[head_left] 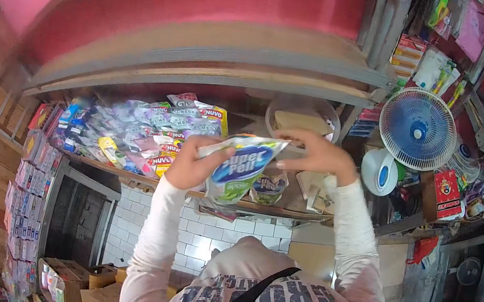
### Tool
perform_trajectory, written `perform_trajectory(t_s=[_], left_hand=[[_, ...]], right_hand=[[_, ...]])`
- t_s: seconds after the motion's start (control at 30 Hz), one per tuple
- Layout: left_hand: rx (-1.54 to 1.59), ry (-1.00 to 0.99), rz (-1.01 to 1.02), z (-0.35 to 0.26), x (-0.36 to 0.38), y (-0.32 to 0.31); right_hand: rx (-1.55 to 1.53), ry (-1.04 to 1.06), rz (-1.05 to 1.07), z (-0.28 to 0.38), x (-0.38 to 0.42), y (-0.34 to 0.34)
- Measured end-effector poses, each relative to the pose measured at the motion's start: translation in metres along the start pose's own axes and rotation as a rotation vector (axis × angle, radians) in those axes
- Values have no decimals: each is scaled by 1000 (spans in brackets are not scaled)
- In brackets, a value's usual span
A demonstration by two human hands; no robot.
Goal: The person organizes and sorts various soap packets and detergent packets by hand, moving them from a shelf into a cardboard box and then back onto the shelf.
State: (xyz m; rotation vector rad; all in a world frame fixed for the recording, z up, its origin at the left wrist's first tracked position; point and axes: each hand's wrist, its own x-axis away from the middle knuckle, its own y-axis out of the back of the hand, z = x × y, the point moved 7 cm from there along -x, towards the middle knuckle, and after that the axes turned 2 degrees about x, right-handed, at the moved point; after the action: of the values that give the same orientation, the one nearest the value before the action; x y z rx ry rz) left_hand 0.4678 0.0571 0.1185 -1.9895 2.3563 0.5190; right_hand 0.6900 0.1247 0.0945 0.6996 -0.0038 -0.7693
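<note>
A white, blue and green Super Pell pouch (238,173) hangs upright in front of the shelf. My left hand (194,162) is closed on its left side, the thumb lying over the front. At the pouch's upper right corner, my right hand (312,153) has its fingers and thumb pinched round the edge. Behind and to the right, a second, similar pouch (268,187) stands on the shelf. Rows of Nuvo packs (169,148) and grey-purple sachets (186,122) lie to the left of my left hand.
A clear round tub (303,118) sits at the back of the wooden shelf (283,212). On the right are a white fan with blue centre (418,129) and a red box (447,195). Cardboard boxes (66,285) stand low at the left. A metal beam (220,51) crosses above.
</note>
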Motion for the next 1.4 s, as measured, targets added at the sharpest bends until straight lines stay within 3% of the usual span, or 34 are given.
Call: perform_trajectory(t_s=[0.07,0.17,0.27,0.3,0.4,0.43,0.53,0.57,0.63,0.67,0.8,0.87,1.13,1.4], left_hand=[[-3,-57,99,-24,-19,-17],[-131,-179,342,-52,-48,-40],[-193,-288,368,-69,-69,-53],[-199,-373,310,-64,-79,-52],[-181,-211,171,-44,-90,-45],[-229,-322,49,-46,-87,-40],[-328,-325,-293,-28,-59,-31],[-380,-306,-294,1,-51,-36],[-497,5,-98,43,-29,-60],[-575,-28,-89,84,-21,-73],[-773,97,4,145,-3,-115],[-775,46,7,172,-3,-124],[-718,-34,4,170,5,-123],[-643,-9,-17,173,9,-121]], right_hand=[[-139,95,-61,40,0,23],[-24,127,86,82,-11,35],[230,-272,164,75,-17,49],[362,-103,124,76,-22,54],[453,-116,30,76,-15,63],[487,-128,2,70,-13,66],[579,-174,-96,54,-6,68],[602,-186,-137,51,-3,68],[644,-212,-197,43,-1,67],[665,-225,-215,35,0,66],[723,-214,-233,13,-2,57],[705,-232,-243,11,-3,57],[688,-239,-262,17,-7,45],[633,-257,-179,-47,-18,9]])
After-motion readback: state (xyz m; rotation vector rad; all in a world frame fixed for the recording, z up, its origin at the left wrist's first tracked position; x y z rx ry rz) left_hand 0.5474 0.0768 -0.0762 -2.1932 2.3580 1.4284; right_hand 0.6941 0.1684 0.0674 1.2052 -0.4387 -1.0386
